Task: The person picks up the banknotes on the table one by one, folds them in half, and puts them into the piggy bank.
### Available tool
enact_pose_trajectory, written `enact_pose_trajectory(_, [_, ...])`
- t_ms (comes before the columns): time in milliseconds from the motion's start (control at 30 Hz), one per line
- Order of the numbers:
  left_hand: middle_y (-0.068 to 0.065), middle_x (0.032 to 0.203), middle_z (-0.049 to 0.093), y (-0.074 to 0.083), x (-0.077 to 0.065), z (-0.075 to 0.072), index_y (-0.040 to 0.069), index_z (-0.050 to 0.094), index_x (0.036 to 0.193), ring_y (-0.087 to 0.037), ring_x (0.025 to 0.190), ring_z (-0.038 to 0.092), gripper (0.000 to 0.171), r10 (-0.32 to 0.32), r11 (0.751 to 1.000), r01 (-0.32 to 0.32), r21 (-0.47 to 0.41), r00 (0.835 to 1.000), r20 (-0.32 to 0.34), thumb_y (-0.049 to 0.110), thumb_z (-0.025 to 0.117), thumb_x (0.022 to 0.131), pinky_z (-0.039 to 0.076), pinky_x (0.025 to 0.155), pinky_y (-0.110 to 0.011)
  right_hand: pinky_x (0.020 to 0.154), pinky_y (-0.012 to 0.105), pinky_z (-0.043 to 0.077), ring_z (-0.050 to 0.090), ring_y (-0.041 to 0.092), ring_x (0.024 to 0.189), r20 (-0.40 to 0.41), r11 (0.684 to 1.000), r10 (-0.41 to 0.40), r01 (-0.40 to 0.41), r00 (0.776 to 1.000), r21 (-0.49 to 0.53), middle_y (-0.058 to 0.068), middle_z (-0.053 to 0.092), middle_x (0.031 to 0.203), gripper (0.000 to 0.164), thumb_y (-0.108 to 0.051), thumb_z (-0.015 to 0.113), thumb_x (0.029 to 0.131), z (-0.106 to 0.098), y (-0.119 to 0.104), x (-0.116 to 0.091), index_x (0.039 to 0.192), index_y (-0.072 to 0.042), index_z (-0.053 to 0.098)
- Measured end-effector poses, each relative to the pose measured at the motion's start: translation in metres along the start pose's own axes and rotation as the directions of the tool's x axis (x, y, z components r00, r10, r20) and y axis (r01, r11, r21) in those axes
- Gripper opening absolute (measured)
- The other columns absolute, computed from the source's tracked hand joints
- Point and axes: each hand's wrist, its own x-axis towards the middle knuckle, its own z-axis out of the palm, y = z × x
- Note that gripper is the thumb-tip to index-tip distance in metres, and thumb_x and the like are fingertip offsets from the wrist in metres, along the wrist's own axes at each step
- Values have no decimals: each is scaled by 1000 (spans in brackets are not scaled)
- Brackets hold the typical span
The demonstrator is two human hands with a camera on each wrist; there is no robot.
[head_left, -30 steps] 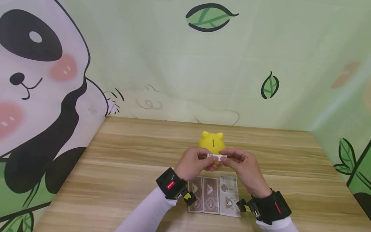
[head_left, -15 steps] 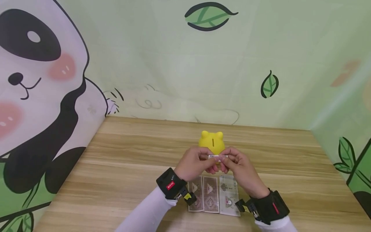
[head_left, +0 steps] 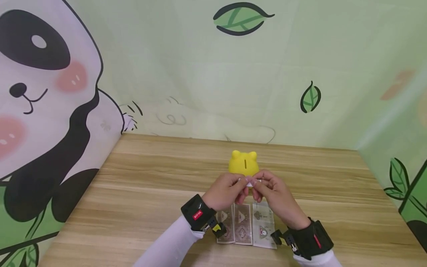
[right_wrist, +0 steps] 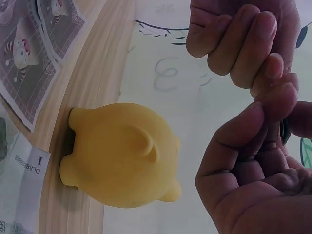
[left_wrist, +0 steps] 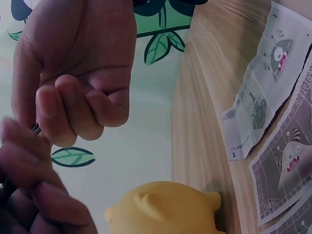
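Both hands meet in front of a yellow piggy bank [head_left: 243, 163], pinching a small folded white paper strip [head_left: 250, 184] between thumbs and fingers. The left hand [head_left: 224, 191] grips its left part, the right hand [head_left: 277, 193] its right part. Thumb tips nearly touch over the strip. In the right wrist view the right hand [right_wrist: 253, 180] fills the lower right, and fingers hide most of the paper. The left wrist view shows the left hand [left_wrist: 41, 185] at lower left and the piggy bank [left_wrist: 165, 209] below. The strip looks like a folded play banknote, but its print is hidden.
Two brown play banknotes [head_left: 243, 226] and a pale one [head_left: 264, 226] lie side by side on the wooden table [head_left: 150, 207], beneath the wrists. Behind stands a green printed backdrop [head_left: 186, 74] with a panda. Each wrist wears a black camera band [head_left: 198, 212].
Fingers have shifted along the strip, drawing the two thumbs together over it. The left hand has dipped slightly. The piggy bank and the notes on the table stay in place.
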Motion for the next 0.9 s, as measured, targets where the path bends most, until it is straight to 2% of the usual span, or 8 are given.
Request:
enact_pose_trajectory(133, [3, 60, 54, 0, 0, 0, 3, 64, 81, -9, 53, 45, 45, 3, 1000, -2, 26, 1000, -16, 30, 46, 112, 39, 50, -20, 68, 25, 48, 56, 12, 71, 9, 999, 34, -34, 999, -8, 1, 61, 77, 29, -28, 56, 108, 0, 0, 1, 114, 0, 62])
enact_pose_trajectory(300, [3, 59, 53, 0, 0, 1, 6, 62, 78, -9, 52, 44, 45, -5, 1000, 5, 20, 1000, -17, 32, 46, 112, 37, 49, -20, 68, 25, 48, 56, 12, 72, 18, 999, 38, -38, 999, -8, 1, 61, 78, 31, -30, 55, 108, -1, -1, 1, 113, 0, 62])
enact_pose_trajectory(533, [2, 60, 54, 0, 0, 2, -1, 63, 77, -10, 53, 47, 49, -13, 1000, 13, -20, 1000, -9, 29, 46, 112, 40, 50, -21, 68, 25, 51, 57, 12, 72, 24, 999, 36, -36, 999, -9, 2, 62, 78, 32, -30, 56, 108, -1, 1, 1, 110, 1, 62])
enact_pose_trajectory(700, [2, 60, 55, -1, 0, 2, -1, 64, 78, -9, 53, 47, 49, -12, 1000, 12, -15, 1000, -4, 30, 47, 112, 40, 50, -21, 68, 25, 52, 58, 12, 73, 28, 999, 35, -35, 999, -6, 1, 62, 79, 29, -26, 55, 108, -2, 3, 1, 110, 2, 62])
enact_pose_trajectory(900, [3, 59, 55, -1, 1, 2, 0, 66, 83, -9, 52, 47, 44, 19, 1000, -19, 5, 1000, 3, 32, 51, 110, 39, 49, -20, 67, 23, 49, 57, 12, 73, -15, 999, 39, -40, 999, -12, 2, 61, 80, 21, -18, 53, 108, -3, 2, 1, 112, 1, 62])
